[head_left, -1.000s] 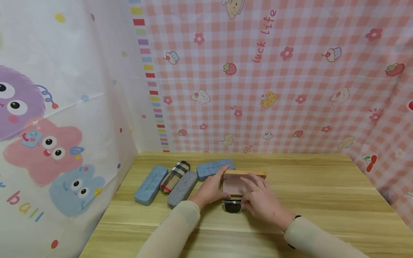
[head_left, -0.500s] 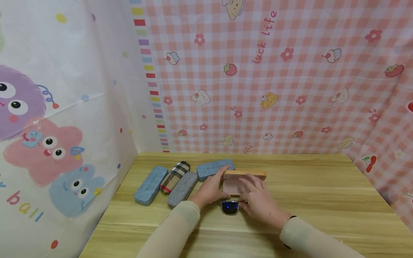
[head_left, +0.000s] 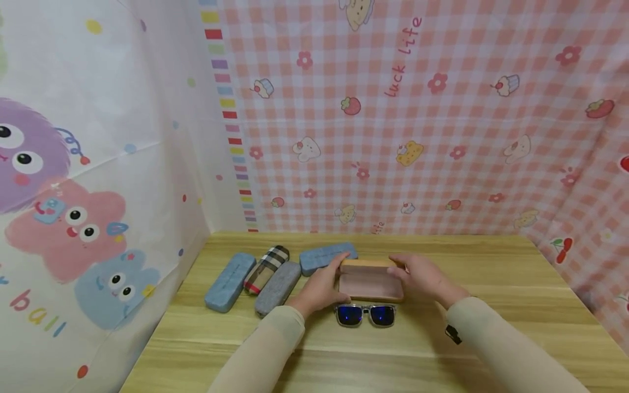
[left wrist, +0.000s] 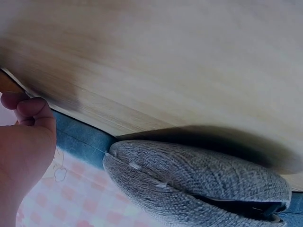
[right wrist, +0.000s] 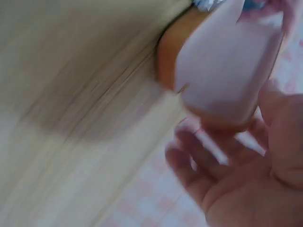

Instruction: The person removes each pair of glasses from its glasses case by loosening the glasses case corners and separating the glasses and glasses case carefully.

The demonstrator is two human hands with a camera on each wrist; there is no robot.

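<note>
An orange glasses case (head_left: 372, 288) with a pale pink lining lies with its lid raised, near the middle of the table. My left hand (head_left: 318, 286) grips its left end, thumb at the front and fingers at the back. At the right end, my right hand (head_left: 426, 277) holds the lid, thumb inside and fingers behind; the right wrist view is blurred, with the lining (right wrist: 222, 71) beside the fingers. Sunglasses (head_left: 350, 315) with dark blue lenses and a clear frame lie just in front of the case, apart from both hands.
Left of the case lie a grey glasses case (head_left: 278, 288), a plaid case (head_left: 267, 268) and a blue case (head_left: 231, 282). Another blue case (head_left: 324, 255) sits behind my left hand. Printed cloths (head_left: 373, 125) hang around the wooden table (head_left: 491, 305).
My right hand has let go of the sunglasses and moved right and back to the case's lid. The sunglasses now lie flat, lenses fully visible. The left hand has stayed put.
</note>
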